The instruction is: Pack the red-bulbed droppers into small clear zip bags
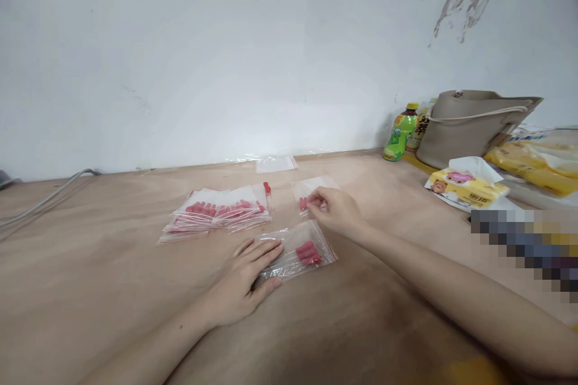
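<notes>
My left hand [246,277] lies flat, fingers stretched out, on a clear zip bag [289,243]. Inside that bag are several sticks with red foam-like tips [309,253]; their thin stems run under my fingers. Farther back, my right hand [334,207] bends over a second bag [318,185], thumb and fingertips pinched together right beside a few red tips [303,203]. What the pinch holds, if anything, is hidden. To the left, overlapping filled zip bags [217,209] form a pile. Loose red-tipped sticks [267,189] lie at its right edge.
A flat clear bag [276,163] lies near the wall. At the right stand a green drink bottle [400,132] and a grey-beige bag [469,126], with a tissue pack [467,185] and yellow plastic packaging [537,159] close by. A grey cable [54,192] crosses the left side.
</notes>
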Action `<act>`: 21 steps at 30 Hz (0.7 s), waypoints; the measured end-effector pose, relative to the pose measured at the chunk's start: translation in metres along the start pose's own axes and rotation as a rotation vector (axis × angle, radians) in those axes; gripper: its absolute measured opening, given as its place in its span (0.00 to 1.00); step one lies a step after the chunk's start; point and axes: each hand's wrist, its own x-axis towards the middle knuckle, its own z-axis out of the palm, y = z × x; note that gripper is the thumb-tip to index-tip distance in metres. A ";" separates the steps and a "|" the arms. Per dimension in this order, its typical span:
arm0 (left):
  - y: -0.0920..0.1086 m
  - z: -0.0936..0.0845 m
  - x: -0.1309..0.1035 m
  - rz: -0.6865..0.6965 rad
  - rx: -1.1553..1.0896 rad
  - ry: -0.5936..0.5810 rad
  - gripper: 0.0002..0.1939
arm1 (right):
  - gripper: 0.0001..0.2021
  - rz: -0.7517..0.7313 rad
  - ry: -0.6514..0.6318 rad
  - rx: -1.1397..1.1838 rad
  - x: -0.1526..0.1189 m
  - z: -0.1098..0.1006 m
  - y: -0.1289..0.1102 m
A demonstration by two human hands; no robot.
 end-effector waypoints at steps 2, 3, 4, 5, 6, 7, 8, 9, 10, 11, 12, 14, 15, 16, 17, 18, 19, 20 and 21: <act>0.000 0.000 0.000 0.003 0.000 0.003 0.24 | 0.06 0.035 -0.070 -0.082 0.023 0.013 -0.012; 0.001 0.000 0.000 0.004 -0.001 0.005 0.24 | 0.07 0.045 -0.120 -0.094 0.034 0.022 -0.017; 0.001 0.000 0.000 0.005 -0.001 0.008 0.24 | 0.09 0.082 -0.151 -0.100 0.045 0.032 -0.022; 0.001 0.000 0.000 0.006 -0.003 0.009 0.24 | 0.11 0.117 -0.179 -0.100 0.055 0.043 -0.027; 0.001 0.000 0.000 0.007 -0.004 0.009 0.24 | 0.15 0.157 -0.199 -0.105 0.064 0.054 -0.031; 0.001 0.000 0.000 0.009 -0.006 0.009 0.24 | 0.17 0.182 -0.208 -0.110 0.072 0.064 -0.035; 0.001 0.000 -0.001 0.011 -0.006 0.008 0.24 | 0.19 0.204 -0.221 -0.113 0.079 0.073 -0.038; 0.001 0.000 -0.001 0.013 -0.006 0.010 0.24 | 0.21 0.225 -0.234 -0.118 0.084 0.079 -0.040; 0.001 0.000 -0.001 0.014 -0.004 0.012 0.24 | 0.22 0.245 -0.251 -0.123 0.088 0.084 -0.043; 0.001 0.000 -0.001 0.014 -0.001 0.014 0.24 | 0.22 0.264 -0.271 -0.128 0.091 0.087 -0.045; 0.002 0.000 -0.001 0.014 0.002 0.015 0.24 | 0.23 0.283 -0.291 -0.135 0.092 0.088 -0.046; 0.002 0.000 -0.001 0.015 0.004 0.017 0.24 | 0.23 0.312 -0.327 -0.148 0.093 0.085 -0.048; 0.002 0.000 -0.001 0.017 0.003 0.019 0.24 | 0.23 0.322 -0.345 -0.154 0.092 0.081 -0.048; 0.002 0.000 -0.001 0.017 0.000 0.021 0.24 | 0.24 0.329 -0.364 -0.159 0.091 0.077 -0.047; 0.002 0.000 -0.001 0.016 -0.003 0.024 0.24 | 0.24 0.334 -0.384 -0.163 0.090 0.072 -0.046; 0.001 0.000 -0.001 0.015 -0.005 0.026 0.24 | 0.23 0.337 -0.403 -0.165 0.089 0.067 -0.044; 0.001 0.001 0.000 0.014 -0.005 0.026 0.24 | 0.22 0.336 -0.420 -0.165 0.088 0.061 -0.042; 0.001 0.001 0.000 0.013 -0.004 0.026 0.24 | 0.20 0.329 -0.429 -0.161 0.087 0.055 -0.039; 0.001 0.001 0.000 0.014 -0.003 0.025 0.24 | 0.18 0.319 -0.428 -0.154 0.086 0.048 -0.036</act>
